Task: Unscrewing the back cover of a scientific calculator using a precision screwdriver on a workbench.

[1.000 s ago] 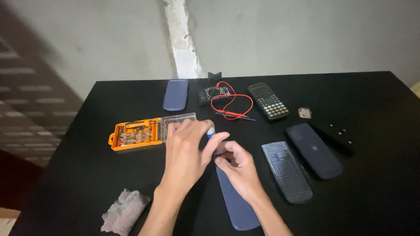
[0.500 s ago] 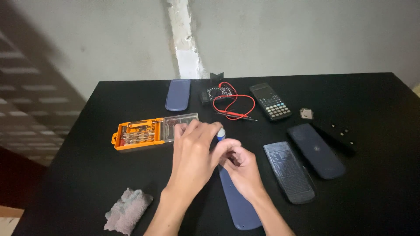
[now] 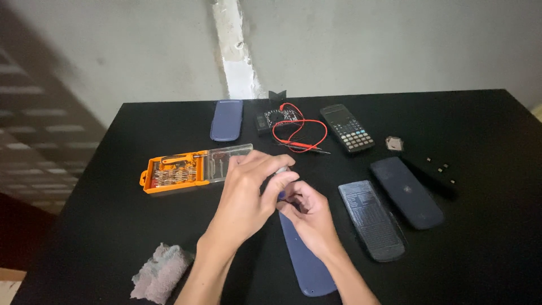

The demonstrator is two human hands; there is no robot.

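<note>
- We see the left hand [image 3: 245,195] curled closed around a small light-tipped tool [image 3: 280,170], of which only the end shows between thumb and fingers.
- The right hand [image 3: 309,217] is pinched shut just under that tip, fingertips touching the left hand; what it pinches is too hidden for us to tell.
- Both hands hover over the upper end of a long blue cover [image 3: 305,257], which lies flat on the black table [image 3: 113,226].
- Just left of the left hand sits an orange bit case [image 3: 186,169] with a clear lid.
- To the right lie two dark calculator shells [image 3: 370,220], side by side.
- Farther back we see a calculator [image 3: 346,127], a multimeter [image 3: 271,118] with red leads, and another blue cover [image 3: 227,120].
- A grey rag [image 3: 161,271] lies near the left forearm.
</note>
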